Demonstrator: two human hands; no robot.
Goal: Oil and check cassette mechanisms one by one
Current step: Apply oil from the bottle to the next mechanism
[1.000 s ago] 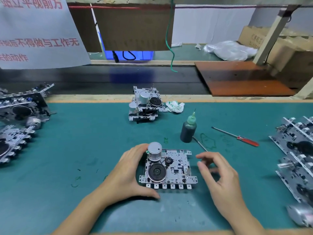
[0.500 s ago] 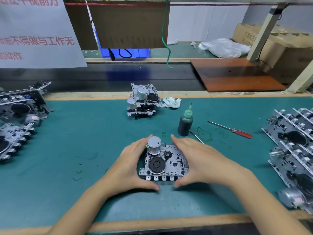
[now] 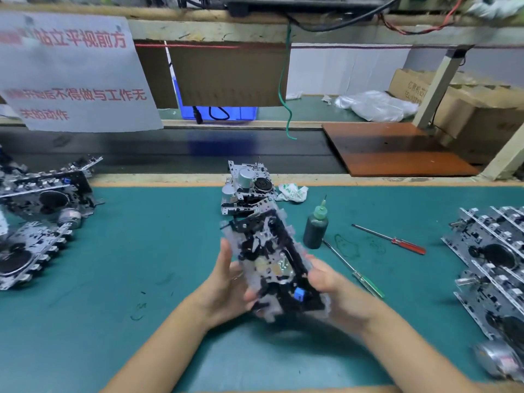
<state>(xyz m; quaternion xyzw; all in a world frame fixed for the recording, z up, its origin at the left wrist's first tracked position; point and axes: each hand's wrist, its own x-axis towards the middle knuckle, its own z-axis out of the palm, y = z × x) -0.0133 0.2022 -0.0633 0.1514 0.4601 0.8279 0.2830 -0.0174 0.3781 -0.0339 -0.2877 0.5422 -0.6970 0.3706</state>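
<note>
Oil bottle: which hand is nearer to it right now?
Right. The right hand holds the lifted cassette mechanism just below the oil bottle; the left hand is beyond the mechanism, farther left.

Green-matted bench (image 3: 119,279). Red-handled screwdriver (image 3: 389,239) right of centre, green-handled screwdriver (image 3: 354,270) nearer, lying apart from it. Crumpled white-green wrapper (image 3: 292,192) at far edge of mat. Beyond the bench: dark conveyor belt (image 3: 170,154), brown board (image 3: 397,148) far right. White sign with red Chinese text (image 3: 71,72) hangs far left, cardboard sheet (image 3: 229,75) beside it, green wire (image 3: 285,92) dangling. Cardboard boxes (image 3: 467,103) and clear plastic bag (image 3: 374,104) far right.
</note>
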